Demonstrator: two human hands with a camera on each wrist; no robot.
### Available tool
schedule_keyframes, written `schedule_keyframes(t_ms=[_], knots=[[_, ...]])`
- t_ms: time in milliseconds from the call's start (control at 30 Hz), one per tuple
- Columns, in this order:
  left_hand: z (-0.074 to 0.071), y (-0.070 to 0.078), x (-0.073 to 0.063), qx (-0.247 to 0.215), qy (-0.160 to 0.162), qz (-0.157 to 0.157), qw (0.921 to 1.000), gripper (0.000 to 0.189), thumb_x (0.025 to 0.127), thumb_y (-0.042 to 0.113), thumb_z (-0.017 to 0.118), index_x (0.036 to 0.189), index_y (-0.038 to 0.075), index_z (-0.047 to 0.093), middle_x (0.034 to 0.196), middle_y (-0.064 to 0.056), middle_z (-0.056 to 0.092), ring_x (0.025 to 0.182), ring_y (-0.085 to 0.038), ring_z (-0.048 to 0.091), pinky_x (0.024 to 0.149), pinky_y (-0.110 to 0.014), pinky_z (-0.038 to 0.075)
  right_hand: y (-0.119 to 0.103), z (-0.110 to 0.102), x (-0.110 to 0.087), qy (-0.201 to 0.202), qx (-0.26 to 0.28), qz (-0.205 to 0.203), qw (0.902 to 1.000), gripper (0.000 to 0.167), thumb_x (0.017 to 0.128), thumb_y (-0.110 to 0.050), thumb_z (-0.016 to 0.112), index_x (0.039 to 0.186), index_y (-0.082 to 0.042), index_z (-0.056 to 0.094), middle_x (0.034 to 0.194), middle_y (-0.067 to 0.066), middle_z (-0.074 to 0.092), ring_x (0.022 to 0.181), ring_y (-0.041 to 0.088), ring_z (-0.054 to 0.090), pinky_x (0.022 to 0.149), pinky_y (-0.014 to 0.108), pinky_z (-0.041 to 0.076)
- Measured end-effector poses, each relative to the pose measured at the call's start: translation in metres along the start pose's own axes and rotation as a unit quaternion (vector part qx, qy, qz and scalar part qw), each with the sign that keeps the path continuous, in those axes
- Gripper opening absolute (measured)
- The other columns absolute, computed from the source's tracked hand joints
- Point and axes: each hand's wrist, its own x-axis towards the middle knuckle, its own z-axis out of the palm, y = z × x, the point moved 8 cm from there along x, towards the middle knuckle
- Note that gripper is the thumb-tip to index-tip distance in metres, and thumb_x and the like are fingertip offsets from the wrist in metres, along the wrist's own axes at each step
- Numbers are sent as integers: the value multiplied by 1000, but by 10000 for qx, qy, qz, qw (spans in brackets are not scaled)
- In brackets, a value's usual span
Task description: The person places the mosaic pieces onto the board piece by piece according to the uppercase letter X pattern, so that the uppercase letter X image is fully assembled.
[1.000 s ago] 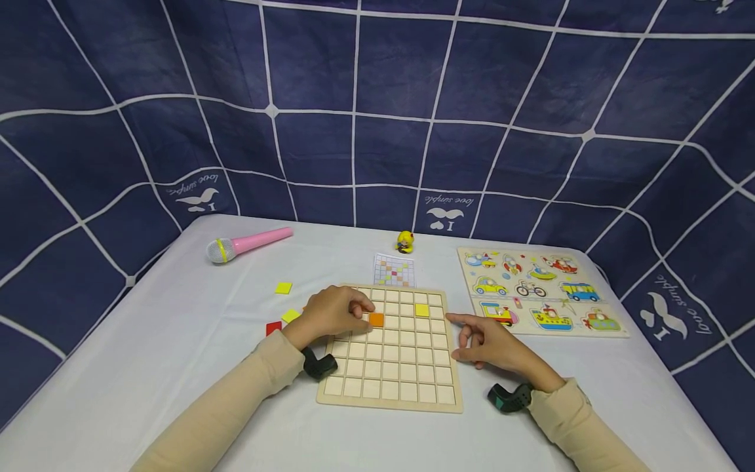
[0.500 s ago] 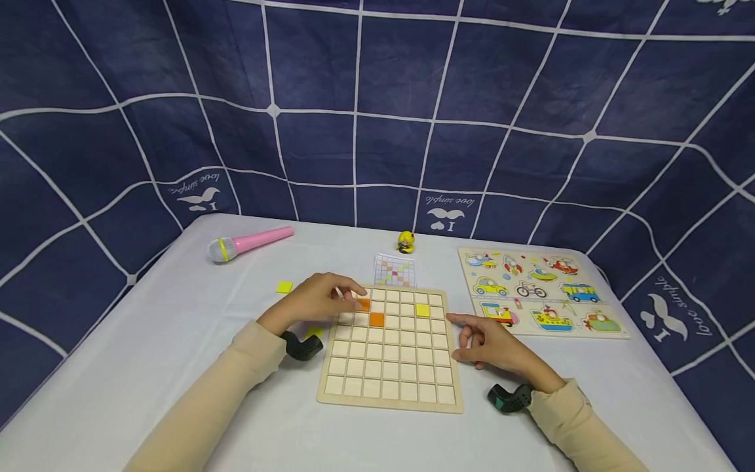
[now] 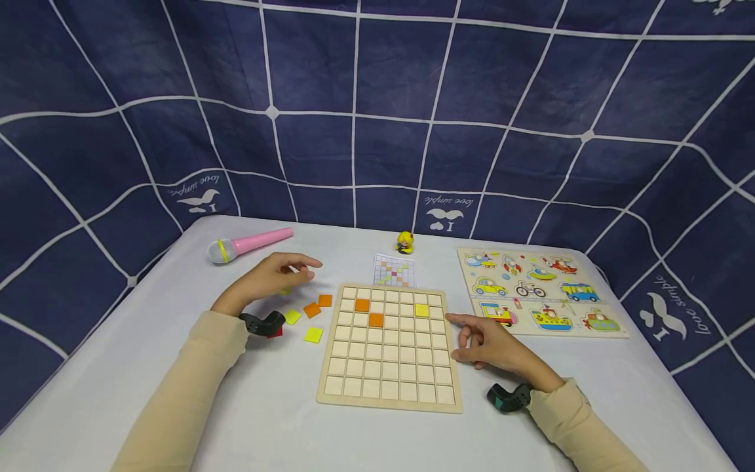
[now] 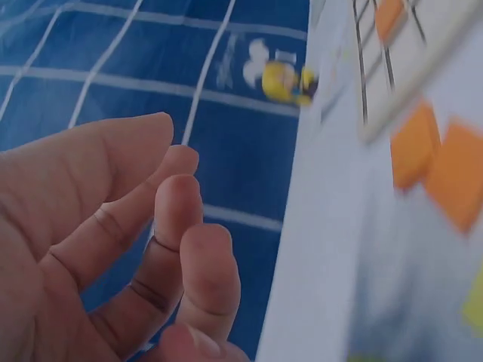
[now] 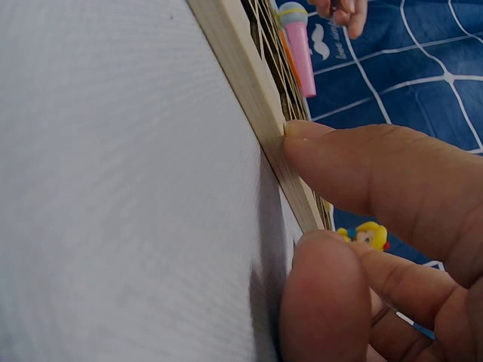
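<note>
At the far left of the white table, a pink microphone [image 3: 250, 244] is lying with its silver head pointing left. Near it, the left hand [image 3: 267, 275] is hovering, its fingers bending loosely and its thumb sitting apart from the index finger. That hand is partly covering a yellow tile [image 3: 286, 291], while the black wristband [image 3: 267, 323] is partly hiding a red tile [image 3: 276, 334]. Just to the right, a second yellow tile [image 3: 292, 317], a slanting orange tile [image 3: 311, 310], a third yellow tile [image 3: 313, 335] and another orange tile [image 3: 325, 300] are lying loose on the cloth.

Next, the wooden grid board [image 3: 382, 355] is lying flat, with two orange squares [image 3: 375, 320] sitting diagonally in its upper left part and one yellow square [image 3: 421, 310] sitting in its upper right part. Behind it, a small pattern card [image 3: 394, 270] is lying flat, and a yellow-haired figurine [image 3: 404, 242] is standing beyond the card. On the right, the right hand [image 3: 494, 344] is touching the board's edge, its index finger reaching straight, its thumb spreading apart below. Farther right, a vehicle puzzle [image 3: 542, 292] is lying face up, near that hand
</note>
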Motion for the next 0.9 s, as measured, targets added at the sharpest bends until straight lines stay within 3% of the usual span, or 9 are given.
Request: schedule_keyframes(t_ms=[233,400,667,900], knots=[[-18,-36,-8,-57,242,-582,9980,42,107,22,69,143,0,67,115,-14,65,91,-28,59,75,-30,53,1,1,0,-1,17,70,10000,78,90,-3,85,154,15,45,91,6,61,58,7,53,51,24,50],[-24,-54,-12,29,264,-775,9966,43,108,19,66,145,-2,63,120,-19,66,94,-26,65,79,-29,55,1,1,0,5,-12,60,10000,78,90,-3,85,155,14,45,91,7,60,58,8,52,51,24,50],[-27,-76,-18,42,249,-1128,9933,48,104,21,72,146,-2,63,117,-14,65,100,-27,59,78,-26,53,2,1,0,-21,18,51,10000,79,90,-3,85,155,15,44,91,8,61,58,7,52,51,24,50],[-28,-84,-19,476,188,-1162,9919,58,93,18,85,143,-1,66,130,-21,67,103,-28,55,86,-31,48,3,0,1,-43,59,33,10000,78,91,-3,85,155,16,43,91,9,60,58,7,52,51,24,49]])
